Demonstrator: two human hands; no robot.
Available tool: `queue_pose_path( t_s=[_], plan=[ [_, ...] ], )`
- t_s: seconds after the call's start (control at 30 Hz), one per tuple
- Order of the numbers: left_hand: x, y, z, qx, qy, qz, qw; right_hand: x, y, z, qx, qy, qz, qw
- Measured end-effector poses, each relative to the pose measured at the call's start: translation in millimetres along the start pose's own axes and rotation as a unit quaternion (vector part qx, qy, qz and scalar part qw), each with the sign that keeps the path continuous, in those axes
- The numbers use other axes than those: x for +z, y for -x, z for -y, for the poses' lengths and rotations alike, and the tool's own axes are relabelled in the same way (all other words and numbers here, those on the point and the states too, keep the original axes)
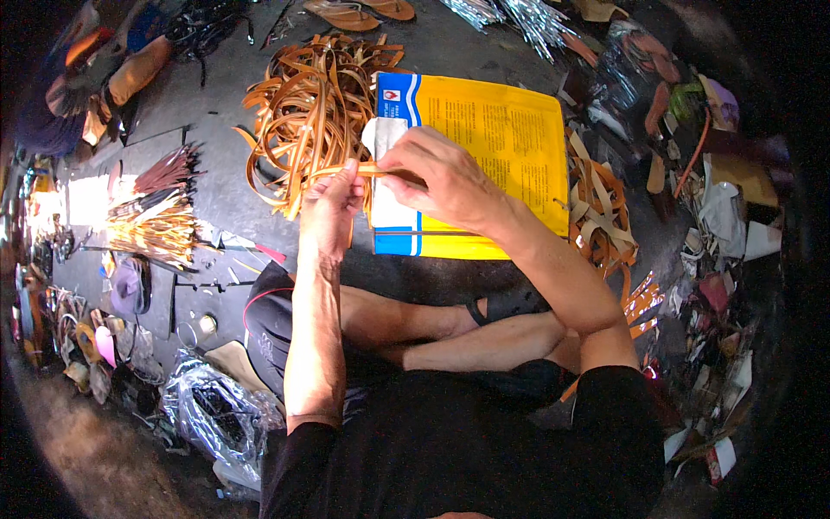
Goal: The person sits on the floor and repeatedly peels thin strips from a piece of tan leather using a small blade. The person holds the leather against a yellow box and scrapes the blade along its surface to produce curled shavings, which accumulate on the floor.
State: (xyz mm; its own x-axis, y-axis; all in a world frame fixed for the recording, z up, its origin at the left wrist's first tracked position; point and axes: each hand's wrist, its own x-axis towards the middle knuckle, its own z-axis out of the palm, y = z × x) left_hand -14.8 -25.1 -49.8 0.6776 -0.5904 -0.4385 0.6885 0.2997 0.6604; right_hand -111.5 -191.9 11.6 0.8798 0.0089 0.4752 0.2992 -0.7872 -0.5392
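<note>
Between my two hands stretches a tan leather-like strip (370, 169). My left hand (333, 208) is closed, pinching it between thumb and fingers. My right hand (445, 180) is closed on the strip's other stretch, over the left edge of a yellow sheet or flattened can (501, 112) with a blue and white border. Whether the right hand also holds a small tool is hidden by its fingers. Just beyond my left hand lies a tangled heap of tan strips (303, 95). A thin dark rod (432, 232) lies across the yellow piece's near part.
More tan strips (609, 203) lie right of the yellow piece. At left are bundles of brown and gold strips (156, 221) and a clear plastic bag (212, 398). Sandals (341, 13) lie at the far edge. Mixed scraps (718, 208) spread along the right. My crossed legs (484, 342) are close below.
</note>
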Motion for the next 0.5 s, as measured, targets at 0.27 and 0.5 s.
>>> queue_pose_path(
  t_s=[0.27, 0.5],
  plan=[
    [-15.6, -7.1, 1.4, 0.007, -0.035, -0.046, 0.998, -3.1, -0.8, -2.2, -0.011, -0.018, 0.011, 1.000],
    [-20.4, -6.9, -3.0, 0.015, -0.056, -0.024, 0.998, -5.0, 1.2, -0.5, -0.012, 0.000, 0.006, 1.000]
  ],
)
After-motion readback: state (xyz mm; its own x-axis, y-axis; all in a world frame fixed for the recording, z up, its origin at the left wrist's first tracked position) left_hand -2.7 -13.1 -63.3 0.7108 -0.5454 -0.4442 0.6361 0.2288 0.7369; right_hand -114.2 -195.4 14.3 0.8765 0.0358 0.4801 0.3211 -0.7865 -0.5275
